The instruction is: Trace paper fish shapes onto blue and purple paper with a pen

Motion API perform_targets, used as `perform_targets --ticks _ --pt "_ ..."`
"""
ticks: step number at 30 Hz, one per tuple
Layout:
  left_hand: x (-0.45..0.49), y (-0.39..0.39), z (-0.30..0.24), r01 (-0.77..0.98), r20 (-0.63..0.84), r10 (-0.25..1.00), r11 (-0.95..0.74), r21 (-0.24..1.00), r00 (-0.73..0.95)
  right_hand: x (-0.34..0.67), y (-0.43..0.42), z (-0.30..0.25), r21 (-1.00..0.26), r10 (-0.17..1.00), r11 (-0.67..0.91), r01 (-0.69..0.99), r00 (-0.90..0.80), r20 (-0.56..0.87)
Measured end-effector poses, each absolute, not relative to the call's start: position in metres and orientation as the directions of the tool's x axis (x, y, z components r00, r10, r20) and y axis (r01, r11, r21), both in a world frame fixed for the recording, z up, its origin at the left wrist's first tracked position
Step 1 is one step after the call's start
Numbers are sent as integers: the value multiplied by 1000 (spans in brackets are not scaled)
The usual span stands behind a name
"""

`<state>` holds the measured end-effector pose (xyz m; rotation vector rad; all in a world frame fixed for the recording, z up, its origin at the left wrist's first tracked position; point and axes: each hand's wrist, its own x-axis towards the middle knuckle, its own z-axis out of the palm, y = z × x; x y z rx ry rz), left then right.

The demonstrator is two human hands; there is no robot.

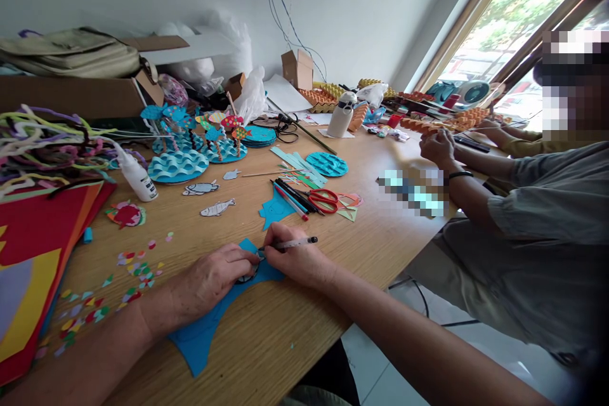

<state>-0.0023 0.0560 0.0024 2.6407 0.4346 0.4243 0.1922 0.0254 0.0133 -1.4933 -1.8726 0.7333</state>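
My right hand (pixel 295 258) grips a pen (pixel 299 242) with a clear barrel and black end, its tip down at a piece of blue paper (pixel 221 316). Across from it, my left hand (pixel 216 276) presses a small black-and-white paper cutout (pixel 246 278) onto that paper with its fingers together. Much of the cutout is hidden under the fingers. Just beyond my hands are a blue paper scrap (pixel 275 209), red-handled scissors (pixel 324 201) and several pens (pixel 297 198). Two paper fish cutouts (pixel 217 208) lie farther left.
At left are a white glue bottle (pixel 137 171), colored sheets (pixel 35 254), paper confetti (pixel 137 273) and pipe cleaners (pixel 52 139). Blue wavy paper bases (pixel 178 167) with paper fish stand behind. On the right, a person (pixel 537 203) sits with hands over the table (pixel 342 285).
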Motion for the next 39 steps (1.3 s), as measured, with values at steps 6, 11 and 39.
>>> perform_targets --ticks 6,11,39 --pt "-2 55 3 240 220 366 -861 449 904 191 26 13 -746 982 189 639 -146 124" --pt "-2 55 5 241 214 359 -869 433 908 191 27 14 -751 977 207 626 -165 133" --pt "-5 49 2 255 268 401 -857 449 876 193 29 9 -834 984 169 526 -143 110"
